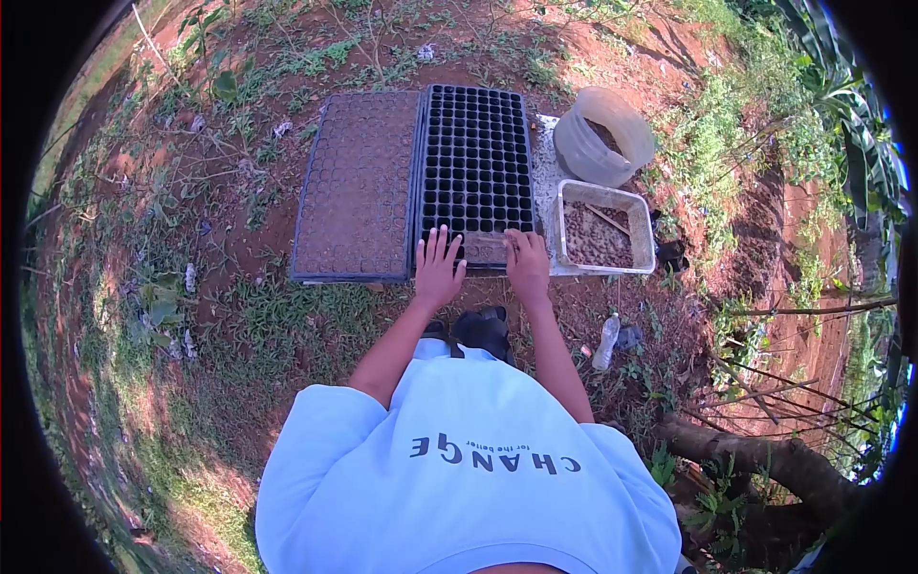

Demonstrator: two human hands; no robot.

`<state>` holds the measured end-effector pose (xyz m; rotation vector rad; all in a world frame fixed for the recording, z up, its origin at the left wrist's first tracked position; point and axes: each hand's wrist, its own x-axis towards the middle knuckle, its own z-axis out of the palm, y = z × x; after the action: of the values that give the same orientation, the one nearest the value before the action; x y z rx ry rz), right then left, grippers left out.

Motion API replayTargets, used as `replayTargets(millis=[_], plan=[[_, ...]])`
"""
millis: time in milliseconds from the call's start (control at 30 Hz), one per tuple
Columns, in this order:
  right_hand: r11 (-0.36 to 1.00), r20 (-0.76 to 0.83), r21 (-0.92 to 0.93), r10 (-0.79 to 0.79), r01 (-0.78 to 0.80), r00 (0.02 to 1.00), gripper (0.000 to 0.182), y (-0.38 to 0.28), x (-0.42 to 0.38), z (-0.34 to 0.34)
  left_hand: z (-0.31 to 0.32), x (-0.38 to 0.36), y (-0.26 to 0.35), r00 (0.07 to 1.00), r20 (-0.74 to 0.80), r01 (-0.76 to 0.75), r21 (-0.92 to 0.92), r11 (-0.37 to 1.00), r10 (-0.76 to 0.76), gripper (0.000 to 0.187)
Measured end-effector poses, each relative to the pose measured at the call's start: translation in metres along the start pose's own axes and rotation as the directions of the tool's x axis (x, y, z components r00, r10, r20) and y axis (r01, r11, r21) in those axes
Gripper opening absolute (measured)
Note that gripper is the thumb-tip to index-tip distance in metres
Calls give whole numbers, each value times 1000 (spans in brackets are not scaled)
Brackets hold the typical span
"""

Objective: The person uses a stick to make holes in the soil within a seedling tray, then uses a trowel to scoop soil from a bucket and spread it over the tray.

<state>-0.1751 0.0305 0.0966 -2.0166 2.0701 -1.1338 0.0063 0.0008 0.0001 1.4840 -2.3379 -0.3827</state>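
A black seedling tray (477, 143) with many square cells lies in front of me. Brown soil (486, 249) fills a patch of cells at its near end, between my hands. My left hand (440, 268) rests at the tray's near left corner, fingers spread and holding nothing. On the near right corner lies my right hand (528, 268), its fingers stretched over the edge of the soil patch. Left of this tray, a second seedling tray (359, 182) is covered with soil across its cells.
A translucent round tub (601, 153) with soil stands at the back right. Nearer is a white rectangular basin (561, 230) holding dark soil and a thin stick (607, 219). A plastic bottle (606, 342) lies on the ground; a thick branch (755, 454) is at lower right.
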Motion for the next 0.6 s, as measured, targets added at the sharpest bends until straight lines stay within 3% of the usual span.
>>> replayTargets(millis=[200, 367, 467, 600], plan=[[993, 52, 118, 22, -28, 998, 26, 3, -1, 10, -1, 0, 2, 1000, 16, 7, 16, 1000, -7, 57], [940, 182, 269, 164, -210, 969, 19, 6, -2, 25, -1, 0, 1, 1000, -1, -2, 24, 1000, 2, 58], [935, 284, 241, 190, -262, 940, 18, 11, -7, 37, 0, 0, 1, 1000, 0, 0, 30, 1000, 0, 58], [946, 263, 212, 185, -243, 947, 20, 6, -14, 37, -1, 0, 0, 1000, -10, -11, 6, 1000, 11, 58]])
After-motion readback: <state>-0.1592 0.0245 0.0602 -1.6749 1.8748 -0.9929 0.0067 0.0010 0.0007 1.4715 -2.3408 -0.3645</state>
